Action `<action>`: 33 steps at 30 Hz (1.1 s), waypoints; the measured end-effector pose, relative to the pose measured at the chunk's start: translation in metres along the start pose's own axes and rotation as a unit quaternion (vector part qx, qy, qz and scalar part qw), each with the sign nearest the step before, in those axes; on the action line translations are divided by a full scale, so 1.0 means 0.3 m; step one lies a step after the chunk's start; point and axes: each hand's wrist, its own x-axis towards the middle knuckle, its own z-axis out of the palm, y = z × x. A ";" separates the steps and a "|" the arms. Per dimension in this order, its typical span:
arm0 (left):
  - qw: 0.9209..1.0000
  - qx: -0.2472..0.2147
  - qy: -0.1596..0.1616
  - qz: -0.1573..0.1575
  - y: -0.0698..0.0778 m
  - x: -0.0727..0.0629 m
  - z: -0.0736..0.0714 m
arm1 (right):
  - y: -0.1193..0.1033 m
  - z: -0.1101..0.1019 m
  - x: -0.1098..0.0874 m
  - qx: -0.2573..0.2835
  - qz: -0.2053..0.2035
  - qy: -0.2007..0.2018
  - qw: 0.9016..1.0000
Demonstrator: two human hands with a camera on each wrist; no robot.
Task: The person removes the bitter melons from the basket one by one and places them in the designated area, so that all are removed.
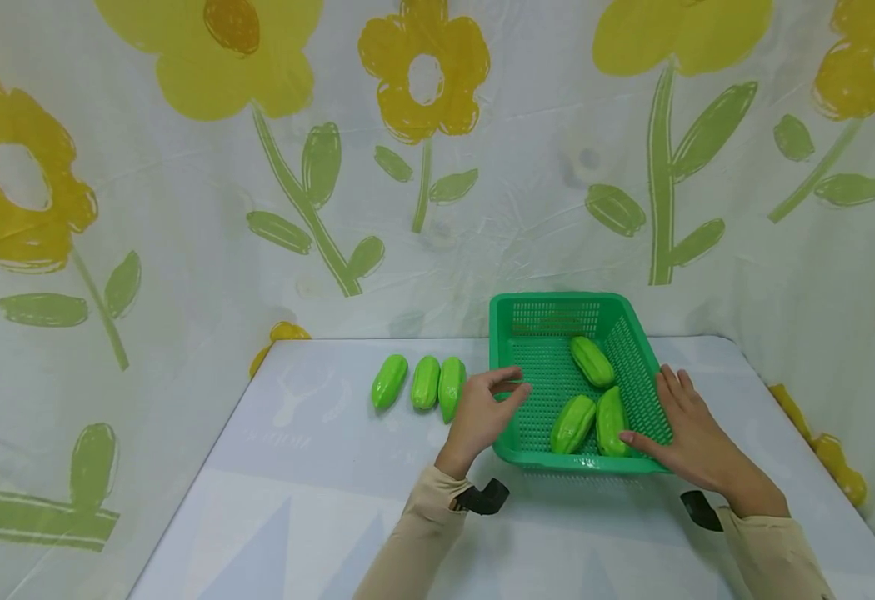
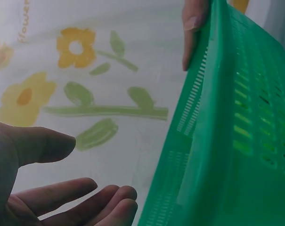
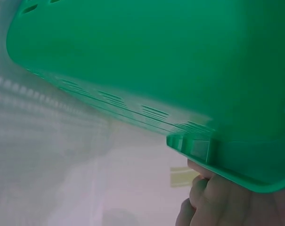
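Observation:
A green plastic basket (image 1: 508, 457) with perforated walls stands on the table and holds three green ridged star fruits, one toward the back (image 1: 592, 362), two near the front (image 1: 572, 425) (image 1: 612, 423). My right hand (image 1: 696, 437) holds its right rim near the front corner, thumb over the rim and fingers along the outside. At the left side, my left hand (image 1: 482, 412) hovers with thumb and fingers apart and nothing between them, also in the left wrist view (image 2: 62, 183). Left of that hand lie three more star fruits (image 1: 389, 382) (image 1: 425, 382) (image 1: 452, 387) in a row.
The white table (image 1: 295, 500) ends just behind the basket, against a hanging cloth (image 1: 527, 208) printed with yellow flowers. Dark wrist cameras (image 1: 485, 497) (image 1: 702, 510) sit below both hands.

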 end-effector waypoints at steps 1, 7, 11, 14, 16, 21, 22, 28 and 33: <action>1.000 -0.001 -0.002 -0.004 0.001 0.000 0.005 | -0.001 0.000 0.000 -0.001 0.000 -0.001 1.000; 1.000 -0.001 -0.018 -0.021 -0.005 0.008 0.039 | -0.005 -0.005 -0.002 -0.009 -0.003 -0.001 1.000; 0.999 0.009 -0.024 -0.025 -0.011 0.014 0.058 | -0.004 -0.005 -0.002 -0.011 -0.009 0.001 1.000; 0.999 0.013 -0.028 -0.030 -0.009 0.017 0.072 | -0.002 -0.005 -0.002 -0.010 -0.014 0.003 1.000; 0.999 0.019 -0.030 -0.030 -0.008 0.020 0.085 | -0.001 -0.004 -0.004 -0.010 -0.017 0.005 1.000; 0.998 0.054 -0.036 -0.024 -0.004 0.027 0.123 | -0.001 -0.002 -0.010 -0.011 -0.022 0.011 1.000; 0.997 0.062 -0.037 -0.022 -0.003 0.027 0.130 | -0.001 -0.001 -0.010 -0.011 -0.023 0.011 1.000; 0.994 0.103 -0.027 -0.029 -0.003 0.032 0.171 | -0.002 0.001 -0.012 -0.008 -0.026 0.015 1.000; 0.988 0.149 -0.025 -0.040 -0.004 0.039 0.206 | -0.003 0.001 -0.010 -0.010 -0.026 0.019 0.999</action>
